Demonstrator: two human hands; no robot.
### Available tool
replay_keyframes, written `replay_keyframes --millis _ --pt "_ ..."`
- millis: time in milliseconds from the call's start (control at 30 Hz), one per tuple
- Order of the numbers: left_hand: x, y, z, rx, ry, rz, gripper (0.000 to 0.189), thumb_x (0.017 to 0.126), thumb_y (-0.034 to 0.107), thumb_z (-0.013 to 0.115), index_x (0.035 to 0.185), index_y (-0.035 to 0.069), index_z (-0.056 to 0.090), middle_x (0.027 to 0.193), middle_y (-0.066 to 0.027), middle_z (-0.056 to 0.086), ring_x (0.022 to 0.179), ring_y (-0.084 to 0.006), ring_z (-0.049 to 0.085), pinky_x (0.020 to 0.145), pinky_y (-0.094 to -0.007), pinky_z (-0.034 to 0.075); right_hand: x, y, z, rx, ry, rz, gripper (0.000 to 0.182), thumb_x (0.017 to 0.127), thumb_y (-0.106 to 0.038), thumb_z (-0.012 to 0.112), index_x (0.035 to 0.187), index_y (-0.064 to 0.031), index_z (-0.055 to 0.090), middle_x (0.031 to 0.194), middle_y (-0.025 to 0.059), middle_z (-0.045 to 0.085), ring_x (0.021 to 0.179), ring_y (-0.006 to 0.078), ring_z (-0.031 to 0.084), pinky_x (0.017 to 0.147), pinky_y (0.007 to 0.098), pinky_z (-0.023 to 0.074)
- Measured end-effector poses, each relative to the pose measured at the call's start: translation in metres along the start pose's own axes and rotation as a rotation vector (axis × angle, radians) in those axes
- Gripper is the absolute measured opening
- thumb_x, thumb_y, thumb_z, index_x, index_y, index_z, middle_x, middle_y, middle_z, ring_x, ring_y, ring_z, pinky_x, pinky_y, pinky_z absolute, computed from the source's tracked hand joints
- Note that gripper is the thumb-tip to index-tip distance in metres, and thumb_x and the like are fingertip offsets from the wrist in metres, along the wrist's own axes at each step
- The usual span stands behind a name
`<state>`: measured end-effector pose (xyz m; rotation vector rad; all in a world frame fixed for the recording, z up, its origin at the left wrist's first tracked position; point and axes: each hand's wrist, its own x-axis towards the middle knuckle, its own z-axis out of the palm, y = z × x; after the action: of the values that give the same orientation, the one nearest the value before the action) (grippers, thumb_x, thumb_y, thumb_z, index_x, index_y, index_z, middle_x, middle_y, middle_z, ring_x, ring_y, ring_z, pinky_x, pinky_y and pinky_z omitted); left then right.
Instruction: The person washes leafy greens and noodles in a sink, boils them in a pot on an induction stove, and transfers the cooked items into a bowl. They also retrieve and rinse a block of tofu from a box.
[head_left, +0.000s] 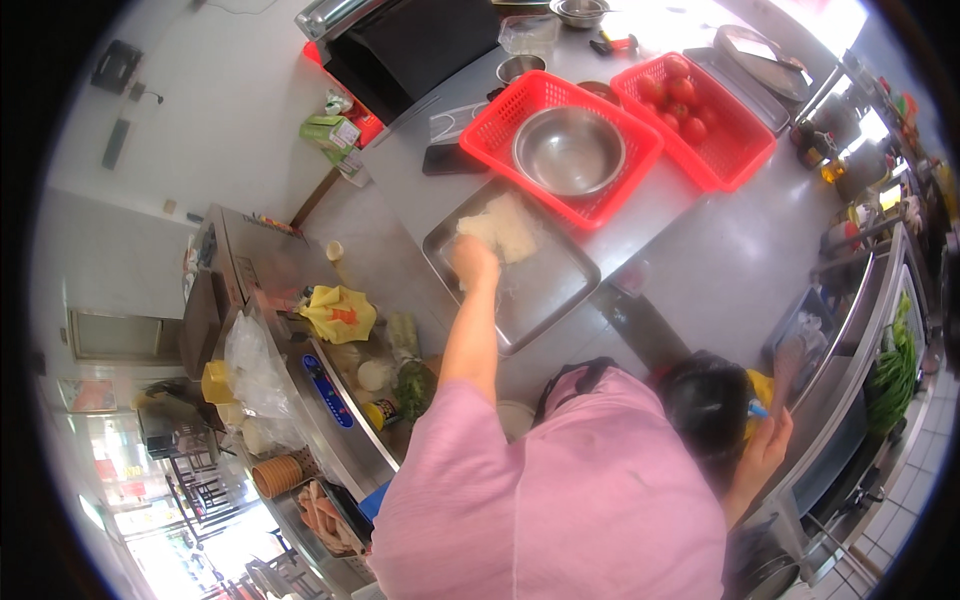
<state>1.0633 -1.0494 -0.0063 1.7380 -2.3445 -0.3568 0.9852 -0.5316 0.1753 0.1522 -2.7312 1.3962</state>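
Note:
My left hand (475, 262) is curled in at one end of a flat heap of pale, thin shreds (504, 229), its fingertips hidden. The heap lies in a shallow metal tray (551, 315), with loose strands spread around it. Off to the right, my right hand (766, 446) is beside a small blue object (757, 409) and a yellow item (760, 386). Blur there hides whether the fingers hold anything. A glossy black thing (703, 401), perhaps a plastic bag, partly covers that forearm.
Beyond the tray, a red plastic basket (480, 142) holds a steel bowl (570, 154). Another red basket (724, 169) contains several tomatoes (679, 91). A dark phone (454, 160) lies near a face mask (454, 124). Leafy greens (892, 367) are at the far right.

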Motion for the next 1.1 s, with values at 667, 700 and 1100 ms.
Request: replay_keyframes --millis 667,700,1100 --pt "-0.027 0.177 -0.192 -1.11 -0.671 0.313 0.032 0.074 0.001 0.056 0.105 -0.006 0.058 0.091 -0.011 0.062 0.071 -0.0189 0.063 0.056 -0.033 0.051 -0.062 0.006 -0.052 -0.047 0.212 0.163 0.032 0.093 -0.025 0.051 0.113 0.0006 0.051 0.089 0.0144 0.061 0.08 0.0202 0.057 0.076 0.0304 0.0443" --pt "-0.042 0.203 -0.195 -1.112 -0.758 0.382 0.032 0.074 0.0 0.056 0.106 -0.005 0.058 0.092 -0.0104 0.062 0.072 -0.0188 0.062 0.057 -0.0331 0.051 -0.073 0.012 -0.061 -0.042 0.276 0.143 0.031 0.093 -0.025 0.05 0.112 -0.0003 0.052 0.088 0.015 0.061 0.079 0.0231 0.058 0.075 0.0316 0.0447" --pt "-0.502 0.452 -0.18 -0.745 -1.796 1.213 0.04 0.082 0.004 0.045 0.121 -0.002 0.047 0.098 -0.0112 0.058 0.076 -0.0166 0.059 0.05 -0.0318 0.054 -0.301 0.03 -0.217 -0.196 1.02 0.58 0.031 0.086 -0.024 0.059 0.109 -0.0053 0.053 0.076 0.0148 0.061 0.071 0.0312 0.061 0.063 0.0368 0.0458"
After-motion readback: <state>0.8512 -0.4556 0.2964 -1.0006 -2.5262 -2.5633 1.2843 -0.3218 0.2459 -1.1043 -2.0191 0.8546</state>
